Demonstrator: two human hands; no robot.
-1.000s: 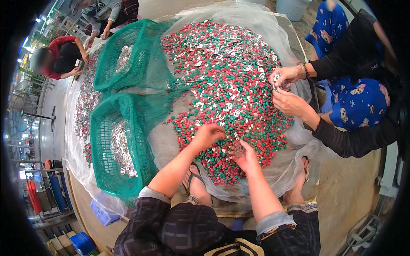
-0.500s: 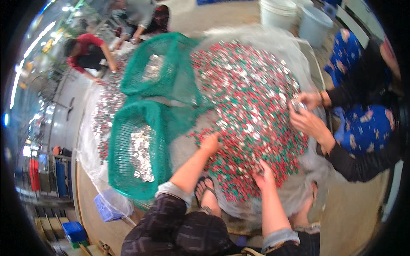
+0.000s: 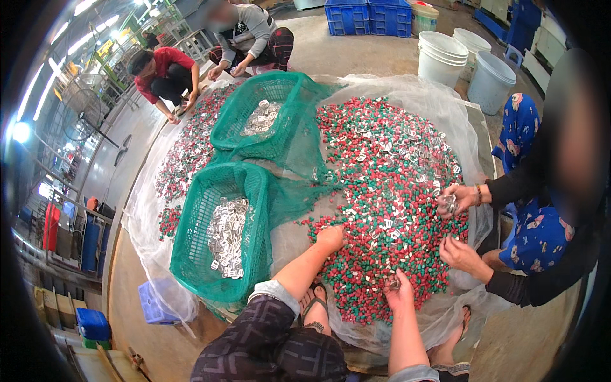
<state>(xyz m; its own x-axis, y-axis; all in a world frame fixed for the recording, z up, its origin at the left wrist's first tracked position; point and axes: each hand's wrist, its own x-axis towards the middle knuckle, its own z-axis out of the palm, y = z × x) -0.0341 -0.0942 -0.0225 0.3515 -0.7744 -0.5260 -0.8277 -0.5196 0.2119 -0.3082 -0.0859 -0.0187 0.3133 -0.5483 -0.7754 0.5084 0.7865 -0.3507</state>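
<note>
A wide pile of small red and green pellets (image 3: 363, 191), mixed with flat silver metal buckles (image 3: 388, 224), lies on a white mesh sheet. On the pile's near left edge rests my left hand (image 3: 330, 239), fingers curled down; what they pinch, if anything, is hidden. My right hand (image 3: 401, 294) is over the near part of the pile, palm up, its fingers bent around a few metal buckles (image 3: 395, 284). Left of my left hand stands a green plastic basket (image 3: 181, 251) holding a heap of silver buckles (image 3: 227, 235).
Behind it is a second green basket (image 3: 219, 137) with fewer buckles. At right, a co-worker's hands (image 3: 468, 254) work over the pile, one holding buckles. Two people (image 3: 172, 76) crouch at the far left beside another pile. White buckets (image 3: 442, 57) and blue crates (image 3: 369, 18) stand behind.
The view has shifted, so the scene sits lower and further right. My hands stay at the pile. The co-worker's hands, close together before, are now apart.
</note>
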